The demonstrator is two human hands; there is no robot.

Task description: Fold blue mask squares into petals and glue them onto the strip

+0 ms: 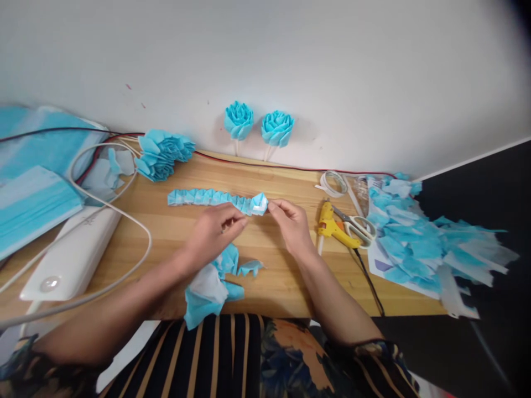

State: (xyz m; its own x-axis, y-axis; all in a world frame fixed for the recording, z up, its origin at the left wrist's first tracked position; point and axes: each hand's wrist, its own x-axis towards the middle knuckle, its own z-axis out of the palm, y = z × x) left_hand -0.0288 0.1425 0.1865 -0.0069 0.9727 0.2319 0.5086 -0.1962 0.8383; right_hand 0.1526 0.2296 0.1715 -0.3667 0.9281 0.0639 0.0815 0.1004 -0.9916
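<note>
A row of small folded blue petals (203, 197) lies across the wooden table in front of me. At its right end is a larger folded blue petal (259, 203) with a white patch. My right hand (292, 221) pinches the right edge of this petal between thumb and finger. My left hand (218, 229) is closed just below the row, its fingertips near the row's right end; whether anything is between them is hidden. Crumpled blue and white scraps (213, 290) lie under my left wrist, with a small blue scrap (250, 267) beside them.
Two blue fabric roses (239, 120) on sticks stand against the wall, and more roses (164, 155) lie at back left. On the right are a yellow glue gun (334, 225), scissors (360, 231), tape (333, 184) and piled blue pieces (410, 237). Masks (39, 204) and a white power strip (70, 257) lie left.
</note>
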